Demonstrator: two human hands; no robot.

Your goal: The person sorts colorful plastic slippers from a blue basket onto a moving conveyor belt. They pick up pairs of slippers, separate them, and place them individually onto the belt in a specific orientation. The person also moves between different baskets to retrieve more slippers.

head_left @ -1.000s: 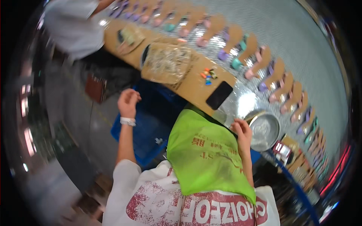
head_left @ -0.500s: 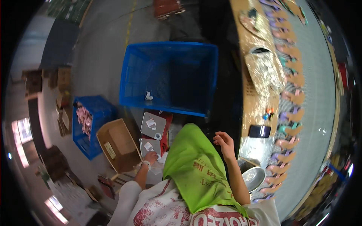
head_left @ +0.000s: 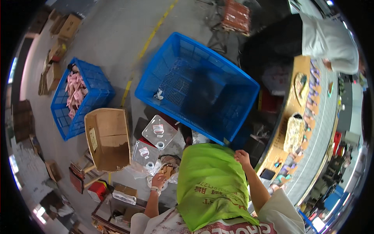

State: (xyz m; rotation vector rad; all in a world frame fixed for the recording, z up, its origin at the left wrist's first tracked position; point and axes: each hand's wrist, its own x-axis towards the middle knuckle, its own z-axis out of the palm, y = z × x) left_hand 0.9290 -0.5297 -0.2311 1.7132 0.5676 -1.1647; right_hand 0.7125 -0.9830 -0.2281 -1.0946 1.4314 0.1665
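My left hand (head_left: pixel 158 180), with a light band at the wrist, reaches down beside a clear plastic bag (head_left: pixel 154 171). Tan sole-shaped pieces (head_left: pixel 166 171) lie in the bag, just past its fingertips. The fingers look stretched out, with nothing visible in them. My right hand (head_left: pixel 242 157) hangs in the air to the right of the green apron (head_left: pixel 213 179), fingers loosely bent and holding nothing. Two clear-lidded boxes (head_left: pixel 159 132) with labels and a roll of tape on each sit ahead of my left hand.
A large blue crate (head_left: pixel 249 105) with a white scrap inside stands ahead. To the left are a cardboard box (head_left: pixel 90 121) and a blue crate (head_left: pixel 97 80) of pink pieces. Along the right runs a conveyor (head_left: pixel 317 132) with sandals; a person (head_left: pixel 327 43) stands beside it.
My view has turned, so the crates and conveyor sit at a new slant. The bag of tan pieces now shows by my left hand. A person has come into view at the upper right.
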